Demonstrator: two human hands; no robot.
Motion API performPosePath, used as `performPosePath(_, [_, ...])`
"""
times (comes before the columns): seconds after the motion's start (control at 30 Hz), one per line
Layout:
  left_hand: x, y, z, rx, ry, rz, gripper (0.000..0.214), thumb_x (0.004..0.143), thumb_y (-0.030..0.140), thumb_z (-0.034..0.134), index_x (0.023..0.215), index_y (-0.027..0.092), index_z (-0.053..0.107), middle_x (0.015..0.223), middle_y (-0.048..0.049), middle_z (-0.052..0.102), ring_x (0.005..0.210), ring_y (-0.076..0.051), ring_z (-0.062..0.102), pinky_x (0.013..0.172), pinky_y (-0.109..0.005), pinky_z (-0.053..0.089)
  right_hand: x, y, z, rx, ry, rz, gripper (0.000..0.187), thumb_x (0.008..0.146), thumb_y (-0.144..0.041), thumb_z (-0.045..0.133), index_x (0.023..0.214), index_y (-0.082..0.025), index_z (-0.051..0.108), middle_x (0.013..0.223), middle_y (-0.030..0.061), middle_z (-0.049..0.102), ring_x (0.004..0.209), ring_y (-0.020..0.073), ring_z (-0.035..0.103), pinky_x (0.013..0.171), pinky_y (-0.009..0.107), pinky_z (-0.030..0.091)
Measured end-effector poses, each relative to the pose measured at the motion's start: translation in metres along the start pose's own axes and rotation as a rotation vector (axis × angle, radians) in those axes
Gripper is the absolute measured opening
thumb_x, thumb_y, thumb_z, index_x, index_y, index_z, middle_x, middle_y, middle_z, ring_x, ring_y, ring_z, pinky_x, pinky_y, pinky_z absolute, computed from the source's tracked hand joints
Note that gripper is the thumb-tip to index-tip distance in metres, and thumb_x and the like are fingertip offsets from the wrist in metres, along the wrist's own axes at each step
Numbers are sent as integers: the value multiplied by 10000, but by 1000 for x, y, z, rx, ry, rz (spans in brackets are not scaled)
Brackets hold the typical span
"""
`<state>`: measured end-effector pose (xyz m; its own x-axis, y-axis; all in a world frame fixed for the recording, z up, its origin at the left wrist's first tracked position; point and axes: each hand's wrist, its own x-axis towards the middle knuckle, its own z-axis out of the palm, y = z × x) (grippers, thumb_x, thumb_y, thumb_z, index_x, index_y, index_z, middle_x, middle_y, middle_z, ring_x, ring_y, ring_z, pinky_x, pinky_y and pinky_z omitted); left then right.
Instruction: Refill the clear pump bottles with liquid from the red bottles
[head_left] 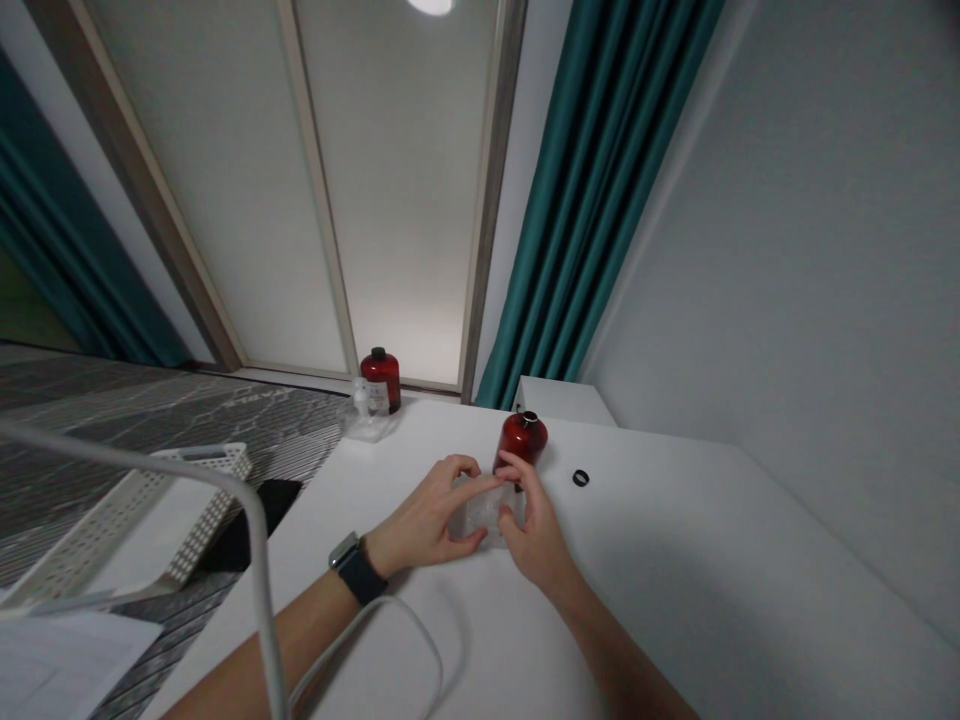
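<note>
Between my two hands a small clear plastic bag (486, 512) rests on the white table; what it contains is too blurred to make out. My left hand (439, 515), with a watch on the wrist, grips the bag's left side between thumb and fingers. On the other side my right hand (532, 530) has curled its thumb and fingers onto the bag, and the two index fingers nearly meet above it. Just behind them stands an upright dark red bottle (523, 438), its lower part hidden by my fingers. A small black ring (580, 478) lies right of the bottle.
At the table's far left corner stand another red bottle (381, 378) with a black cap and a clear bag holding a white pump head (361, 398). A pale cable (259, 560) crosses the left foreground. Left of the table (675, 570) is a white perforated basket (135, 530).
</note>
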<state>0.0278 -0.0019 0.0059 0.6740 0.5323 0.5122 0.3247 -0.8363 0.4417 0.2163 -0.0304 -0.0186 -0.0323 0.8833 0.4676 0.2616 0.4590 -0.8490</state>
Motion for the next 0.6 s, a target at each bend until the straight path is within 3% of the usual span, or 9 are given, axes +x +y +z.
performPosePath(0.37, [1,1,-1,-8,-3,0,737,775,143,680,1437,292,395,1202,-87,448,1108,-258,482,986,-421,454,0,-1,1,7,5,-13,693,692,-49,467,1353,-255,451,1087,35,563,1079,206,547,1058,408,384])
performPosePath(0.6, [1,1,-1,8,-12,-15,752,771,151,687,1445,298,387,1209,-84,456,1117,-264,491,997,-422,451,1,-3,1,-20,-22,11,582,789,-110,514,1350,-252,454,1138,50,577,1120,210,555,1071,410,381])
